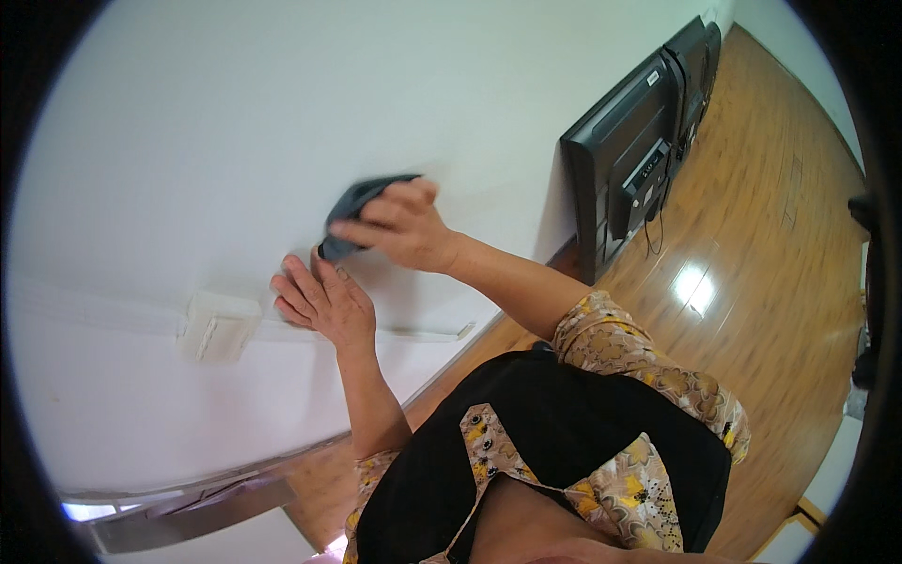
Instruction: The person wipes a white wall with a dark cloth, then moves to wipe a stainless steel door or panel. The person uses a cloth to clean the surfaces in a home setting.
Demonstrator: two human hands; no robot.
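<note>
My right hand [405, 225] grips a dark grey-blue cloth [347, 211] against a white wall [232, 134]. Both the hand and the cloth are slightly blurred. Just below and to the left, my left hand [328, 299] rests on the wall with its fingers apart and nothing in them. One of its fingertips is at the cloth's lower edge; whether they touch, I cannot tell. To the left of that hand, a white electrical box [222, 328] is fixed to the wall. White cable trunking [416, 337] runs from the box behind my left wrist.
Black flat-screen panels [627, 141] lean against the wall at the upper right, and a thin cable [659, 236] hangs from one. Wood-plank flooring [747, 282] extends along the right side. A pale flat surface [232, 541] shows at the lower left.
</note>
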